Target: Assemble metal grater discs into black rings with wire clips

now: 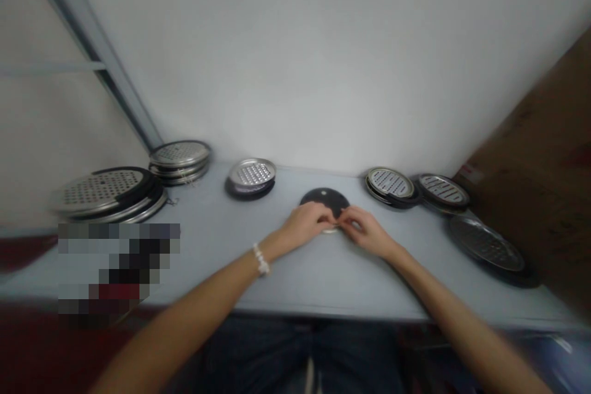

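A round black disc [325, 197] lies on the table in front of me, with a pale metallic edge showing at its near side. My left hand [308, 222] is closed in a pinch at the disc's near edge and wears a white beaded bracelet. From the other side, my right hand [363, 229] is closed too, its fingertips almost meeting those of the left. Whatever the fingertips pinch is too small and blurred to name. Behind and to the left sits a small round grater plate [253, 173] on a black round piece. To the right is a stack of round grater plates [390, 183].
On the left of the grey table [295, 277] are larger stacks of perforated discs [104, 189] and slotted discs [181, 152]. More round plates [487, 243] lie at right beside a brown cardboard box [540, 166]. A wall stands behind. A blurred-out patch covers the left front.
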`<state>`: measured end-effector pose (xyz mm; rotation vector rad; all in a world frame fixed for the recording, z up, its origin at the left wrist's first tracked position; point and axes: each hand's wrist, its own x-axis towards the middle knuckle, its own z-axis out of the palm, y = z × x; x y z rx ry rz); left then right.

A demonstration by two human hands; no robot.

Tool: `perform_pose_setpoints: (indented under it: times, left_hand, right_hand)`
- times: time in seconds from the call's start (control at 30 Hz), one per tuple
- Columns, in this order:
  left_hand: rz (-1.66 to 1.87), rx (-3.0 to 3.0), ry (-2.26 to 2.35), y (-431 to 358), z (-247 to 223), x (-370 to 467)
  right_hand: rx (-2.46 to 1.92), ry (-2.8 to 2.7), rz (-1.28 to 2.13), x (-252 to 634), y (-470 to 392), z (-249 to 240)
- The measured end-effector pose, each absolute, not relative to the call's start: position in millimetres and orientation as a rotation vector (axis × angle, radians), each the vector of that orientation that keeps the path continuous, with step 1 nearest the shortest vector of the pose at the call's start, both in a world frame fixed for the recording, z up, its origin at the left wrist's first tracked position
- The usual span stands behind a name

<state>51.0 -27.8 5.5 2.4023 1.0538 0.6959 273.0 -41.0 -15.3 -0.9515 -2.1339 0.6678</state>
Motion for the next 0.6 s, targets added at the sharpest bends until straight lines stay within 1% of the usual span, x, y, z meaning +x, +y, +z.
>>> perform_pose_setpoints:
  times: [0.13, 0.2, 0.33, 0.43, 0.6]
  left_hand:
    - [0.696, 2.507, 1.074, -36.0, 7.3, 52.2]
    - [0.717, 2.577, 1.038, -38.6, 3.7, 53.4]
    - [0.756, 2.686, 1.032, -34.5, -13.4, 56.5]
    - [0.89, 2.626, 1.1, -25.3, -26.3, 55.6]
    - [1.016, 2.573, 1.205, -16.4, -21.5, 48.1]
  right_hand:
    - [-1.012, -1.904, 0.808, 273.3, -40.0, -10.4]
    - [-0.99, -1.847, 0.785, 267.0, -40.4, -3.8]
    - [-0.923, -1.985, 0.523, 238.1, -45.5, 13.3]
    - [-0.78, -2.175, 0.317, 213.2, -48.6, 23.1]
    - [-0.715, -2.202, 0.186, 195.2, -44.6, 33.9]
